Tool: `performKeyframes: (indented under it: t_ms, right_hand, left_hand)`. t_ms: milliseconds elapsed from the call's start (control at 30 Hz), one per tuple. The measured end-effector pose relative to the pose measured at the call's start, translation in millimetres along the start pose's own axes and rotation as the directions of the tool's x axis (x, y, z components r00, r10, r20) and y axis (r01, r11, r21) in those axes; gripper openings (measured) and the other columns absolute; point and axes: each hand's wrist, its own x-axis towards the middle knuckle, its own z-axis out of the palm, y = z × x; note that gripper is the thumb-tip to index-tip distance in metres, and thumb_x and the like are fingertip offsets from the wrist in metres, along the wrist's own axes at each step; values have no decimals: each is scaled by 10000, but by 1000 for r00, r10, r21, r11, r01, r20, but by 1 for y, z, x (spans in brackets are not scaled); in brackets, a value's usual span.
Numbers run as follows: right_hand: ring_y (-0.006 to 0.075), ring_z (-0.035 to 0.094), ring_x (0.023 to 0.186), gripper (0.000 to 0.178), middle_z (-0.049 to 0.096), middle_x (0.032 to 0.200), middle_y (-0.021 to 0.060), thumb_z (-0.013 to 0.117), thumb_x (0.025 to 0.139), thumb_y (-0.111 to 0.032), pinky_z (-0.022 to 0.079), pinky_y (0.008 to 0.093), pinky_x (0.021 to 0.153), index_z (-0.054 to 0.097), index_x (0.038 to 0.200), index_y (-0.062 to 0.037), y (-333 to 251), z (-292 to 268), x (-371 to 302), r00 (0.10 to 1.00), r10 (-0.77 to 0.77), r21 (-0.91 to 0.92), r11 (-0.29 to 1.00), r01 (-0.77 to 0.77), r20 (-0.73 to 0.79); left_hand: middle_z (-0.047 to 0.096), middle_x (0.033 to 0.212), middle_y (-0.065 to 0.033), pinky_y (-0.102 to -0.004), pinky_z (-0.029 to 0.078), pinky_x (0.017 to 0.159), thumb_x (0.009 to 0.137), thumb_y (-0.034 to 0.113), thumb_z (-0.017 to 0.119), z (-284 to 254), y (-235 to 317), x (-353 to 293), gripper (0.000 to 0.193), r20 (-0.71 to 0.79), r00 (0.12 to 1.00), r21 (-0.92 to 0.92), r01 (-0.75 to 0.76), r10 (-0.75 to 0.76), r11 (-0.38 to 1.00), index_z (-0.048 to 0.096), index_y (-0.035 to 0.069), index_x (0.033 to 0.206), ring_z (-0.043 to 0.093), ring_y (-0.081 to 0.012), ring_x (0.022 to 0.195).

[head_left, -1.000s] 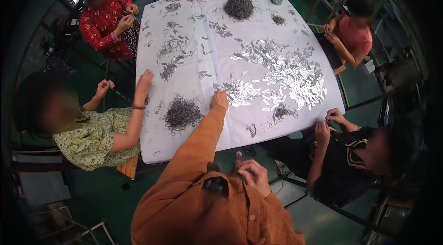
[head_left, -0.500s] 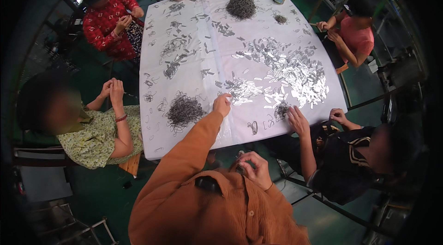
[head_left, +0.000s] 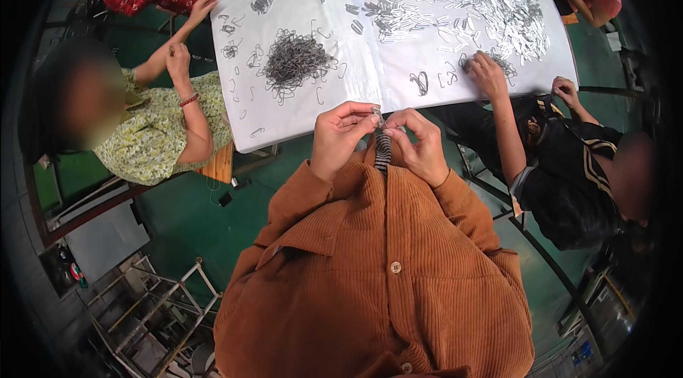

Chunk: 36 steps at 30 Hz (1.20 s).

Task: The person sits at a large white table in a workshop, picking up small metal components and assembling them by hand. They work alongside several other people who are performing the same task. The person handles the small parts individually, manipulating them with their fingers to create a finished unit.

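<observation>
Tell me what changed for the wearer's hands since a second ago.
The left hand left the table edge, where it had reached toward the shiny metal strips, and came back to the chest. Both hands now meet there, the right hand beside it, pinching a small metal piece between the fingers. The dark wire pile and the co-workers around the table stayed put.

Both hands [head_left: 380, 140] pinch small metal piece [head_left: 379, 120] — table [head_left: 370, 58] edge.
</observation>
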Motion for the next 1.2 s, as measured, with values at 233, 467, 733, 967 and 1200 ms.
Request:
performKeyframes:
  t_ms: [233, 467, 733, 967, 1200]
  right_hand:
    - [242, 627, 756, 84, 620, 853, 109, 663, 809, 5, 502, 303, 652, 617, 879, 10, 7, 12, 0, 995, -54, -33, 998, 57, 82]
    - [230, 632, 795, 107, 634, 871, 107, 665, 792, 18, 518, 298, 733, 616, 884, -7, 12, 26, 0, 985, -34, -129, 990, 56, 169]
    - [291, 619, 784, 77, 621, 917, 130, 590, 867, -62, 503, 364, 711, 621, 925, -21, 78, 40, 57, 971, 24, -129, 992, 8, 239]
    - [323, 634, 939, 226, 541, 1099, 132, 446, 892, -58, 530, 417, 804, 574, 1064, -132, 203, 104, 146, 859, 311, -760, 638, 129, 406]
    - [341, 615, 974, 176, 523, 1089, 166, 438, 897, -117, 522, 439, 818, 509, 1037, -37, 228, 115, 136, 830, 297, -760, 614, 213, 473]
  left_hand:
    - [673, 934, -88, -210, 531, 732, 867, -10, 632, -2, -14, -13, 162, -117, 991, 54, -64, 70, 997, 627, -66, 1019, 640, -99, 801]
    - [683, 930, -85, -227, 544, 722, 864, -14, 625, -12, -10, -29, 124, -176, 973, 207, -110, 148, 972, 632, -54, 981, 654, -103, 832]
    - [691, 934, -113, -254, 555, 719, 847, -24, 634, -20, -3, -49, 102, -204, 938, 341, -201, 281, 918, 645, -39, 948, 661, -124, 826]
    - [678, 930, -108, -270, 557, 736, 855, -13, 634, -30, -12, -51, 107, -197, 942, 367, -185, 271, 912, 643, -34, 959, 651, -130, 858]
    - [672, 970, -115, -284, 545, 794, 874, -25, 609, -46, -20, -54, 132, -244, 943, 353, -133, 228, 926, 642, -61, 997, 643, -137, 891]
